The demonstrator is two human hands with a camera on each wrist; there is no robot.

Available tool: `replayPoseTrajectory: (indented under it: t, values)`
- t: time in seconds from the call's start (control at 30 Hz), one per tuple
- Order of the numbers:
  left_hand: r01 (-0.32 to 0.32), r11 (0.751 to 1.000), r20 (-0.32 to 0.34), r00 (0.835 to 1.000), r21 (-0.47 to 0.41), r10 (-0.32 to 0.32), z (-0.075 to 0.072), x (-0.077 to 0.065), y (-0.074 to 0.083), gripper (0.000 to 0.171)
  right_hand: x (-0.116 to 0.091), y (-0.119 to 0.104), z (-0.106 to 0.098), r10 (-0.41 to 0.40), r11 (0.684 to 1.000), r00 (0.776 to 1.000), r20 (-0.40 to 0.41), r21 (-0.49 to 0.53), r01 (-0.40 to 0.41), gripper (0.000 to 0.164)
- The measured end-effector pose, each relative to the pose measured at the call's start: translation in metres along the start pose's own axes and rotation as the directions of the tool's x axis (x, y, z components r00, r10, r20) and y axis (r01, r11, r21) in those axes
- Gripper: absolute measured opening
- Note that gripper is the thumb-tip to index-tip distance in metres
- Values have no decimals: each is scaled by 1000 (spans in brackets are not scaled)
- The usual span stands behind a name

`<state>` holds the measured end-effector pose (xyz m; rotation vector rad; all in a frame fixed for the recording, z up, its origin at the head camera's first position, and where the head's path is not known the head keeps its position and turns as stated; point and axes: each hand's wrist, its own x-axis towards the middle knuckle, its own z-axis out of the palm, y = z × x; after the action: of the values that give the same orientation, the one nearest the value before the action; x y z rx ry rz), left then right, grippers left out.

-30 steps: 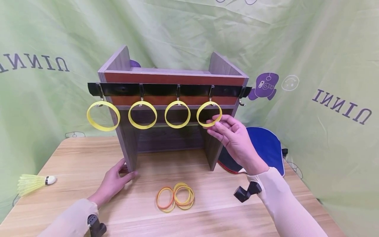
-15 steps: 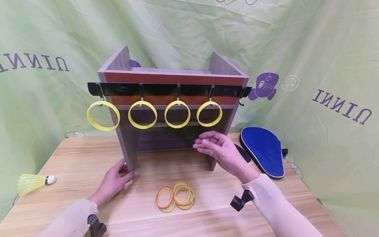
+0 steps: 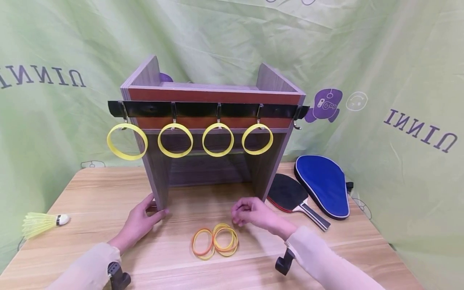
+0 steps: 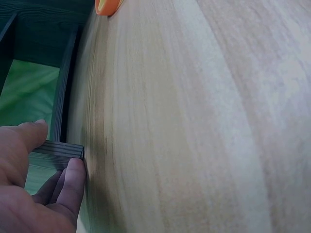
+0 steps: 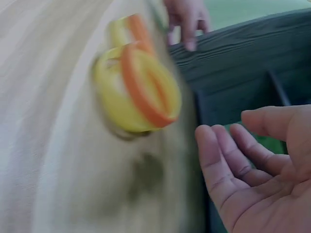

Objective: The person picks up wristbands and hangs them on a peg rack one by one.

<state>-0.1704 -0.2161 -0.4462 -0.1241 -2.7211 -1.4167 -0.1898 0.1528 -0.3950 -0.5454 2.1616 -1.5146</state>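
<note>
My left hand (image 3: 139, 219) grips the lower front edge of the left side panel (image 4: 60, 148) of a grey wood-grain shelf (image 3: 150, 177), with thumb and fingers on either side of it. My right hand (image 3: 253, 213) is held low over the table, right beside a small pile of yellow and orange wristbands (image 3: 225, 253). In the right wrist view its fingers are loosely bent and hold nothing; the orange wristband (image 5: 141, 94) lies among yellow ones. Several yellow wristbands (image 3: 256, 152) hang from hooks on a black rail (image 3: 195, 109) across the shelf's red front; the far right hook (image 3: 297, 124) is bare.
A black table tennis bat (image 3: 288, 191) lies on the wooden table (image 3: 108, 189) right of the shelf, beside a blue bat case (image 3: 320, 185). A yellow shuttlecock (image 3: 41, 223) lies at the left edge. Green printed cloth (image 3: 398, 80) surrounds the table.
My right hand has let go of the hanging wristband on the right and come down toward the pile on the table, uncovering the bat. The left hand has stayed on the panel.
</note>
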Motion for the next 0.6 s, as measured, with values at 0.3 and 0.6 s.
replayPoseTrajectory:
  t: [0.3, 0.6]
  values:
    - [-11, 1000, -9, 1000, 4, 11, 0, 0, 2, 68, -5, 13, 13, 59, 991, 997, 57, -119, -52, 14]
    - [-9, 1000, -14, 1000, 1, 9, 0, 0, 0, 68, -6, 14, 14, 42, 987, 998, 51, -158, -34, 11]
